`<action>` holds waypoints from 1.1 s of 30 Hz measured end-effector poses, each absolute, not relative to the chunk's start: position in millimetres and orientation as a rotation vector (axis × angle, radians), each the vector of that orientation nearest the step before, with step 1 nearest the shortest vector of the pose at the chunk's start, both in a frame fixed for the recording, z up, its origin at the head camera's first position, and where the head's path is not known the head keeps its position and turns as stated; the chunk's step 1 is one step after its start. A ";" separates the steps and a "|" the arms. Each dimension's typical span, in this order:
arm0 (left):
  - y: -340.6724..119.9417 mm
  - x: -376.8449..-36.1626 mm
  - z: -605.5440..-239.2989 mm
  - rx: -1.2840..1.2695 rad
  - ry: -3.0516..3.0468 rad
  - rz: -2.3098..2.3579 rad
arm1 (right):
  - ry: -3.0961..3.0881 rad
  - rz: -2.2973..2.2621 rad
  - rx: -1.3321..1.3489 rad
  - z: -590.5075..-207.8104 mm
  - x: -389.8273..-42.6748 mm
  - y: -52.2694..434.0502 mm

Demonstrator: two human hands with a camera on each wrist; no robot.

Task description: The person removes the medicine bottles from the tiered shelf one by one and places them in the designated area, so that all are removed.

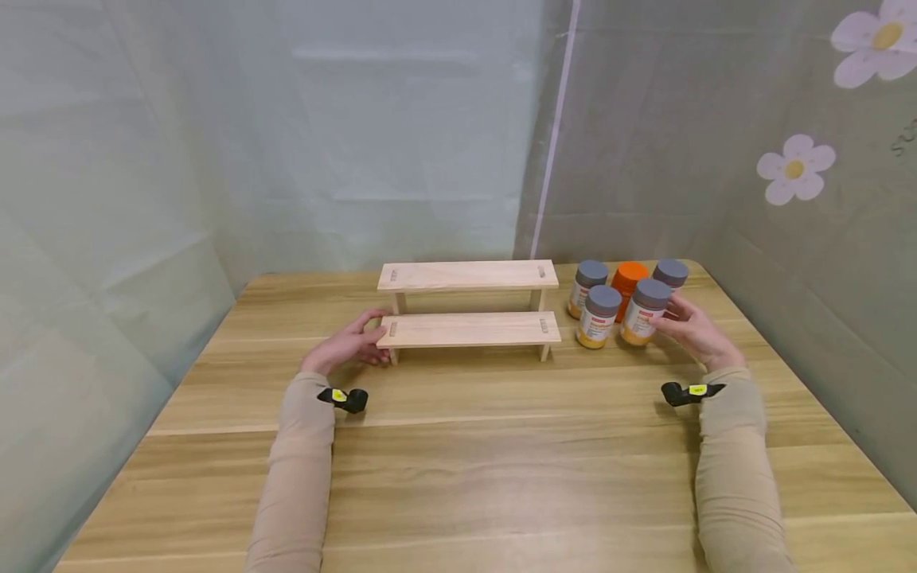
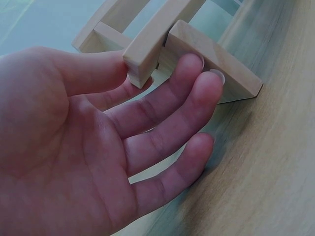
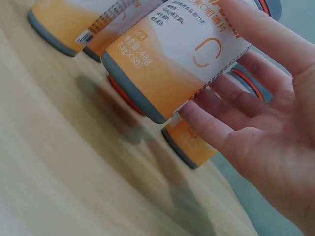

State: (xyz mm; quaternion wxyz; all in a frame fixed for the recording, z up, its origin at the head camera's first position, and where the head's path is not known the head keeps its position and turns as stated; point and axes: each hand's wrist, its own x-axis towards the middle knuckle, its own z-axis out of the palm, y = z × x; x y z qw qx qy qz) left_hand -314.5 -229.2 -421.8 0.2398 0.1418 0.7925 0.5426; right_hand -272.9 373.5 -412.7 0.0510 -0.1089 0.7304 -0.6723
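On the wooden table [image 1: 458,446], the left hand [image 1: 349,344] rests at the left end of the two-step wooden rack [image 1: 469,309], thumb over the lower shelf's end and fingers [image 2: 197,93] loosely bent against its leg, a light hold rather than a tight one. To the right of the rack stands a cluster of five bottles, four grey-capped and one orange-capped bottle [image 1: 628,283] behind. The right hand [image 1: 693,328] grips the nearest bottle [image 1: 646,310], fingers [image 3: 216,125] and thumb wrapped round its label; the right wrist view suggests it is tilted, its base seemingly off the table.
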 end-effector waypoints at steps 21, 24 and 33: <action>-230.1 -313.7 -421.7 0.396 2.168 1.488 | 2.333 -1.823 -0.157 -416.3 -273.7 377.1; -232.0 -313.1 -421.9 0.446 2.141 1.508 | 2.346 -1.793 -0.156 -413.9 -273.5 375.9; -229.4 -314.0 -423.3 0.413 2.168 1.497 | 2.220 -1.931 -0.197 -409.6 -273.4 371.7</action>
